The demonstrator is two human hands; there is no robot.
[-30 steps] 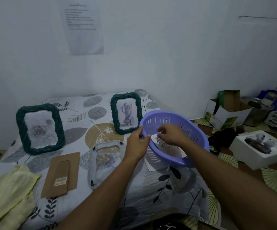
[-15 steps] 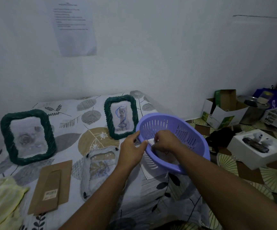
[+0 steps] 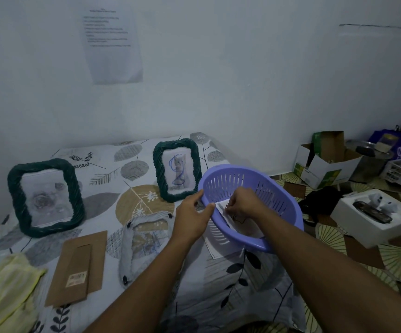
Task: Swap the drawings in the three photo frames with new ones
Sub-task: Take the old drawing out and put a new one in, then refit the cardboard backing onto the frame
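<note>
Two dark green woven photo frames stand upright on the patterned bedsheet: a large one at the left with a faint rose drawing, a smaller one at the back with a cat drawing. A third, pale frame lies flat in the middle with its brown backing board beside it. A purple slotted basket sits tilted at the bed's right edge. My left hand grips its near rim. My right hand is inside, pinching white drawing sheets.
A yellow cloth lies at the front left corner. Another white paper pokes out under the basket. On the floor to the right sit open cardboard boxes, a white box with small items, and a black cloth.
My right hand has drawn the white sheets up toward the basket's near rim. My left hand stays on the rim. The view shifted slightly.
</note>
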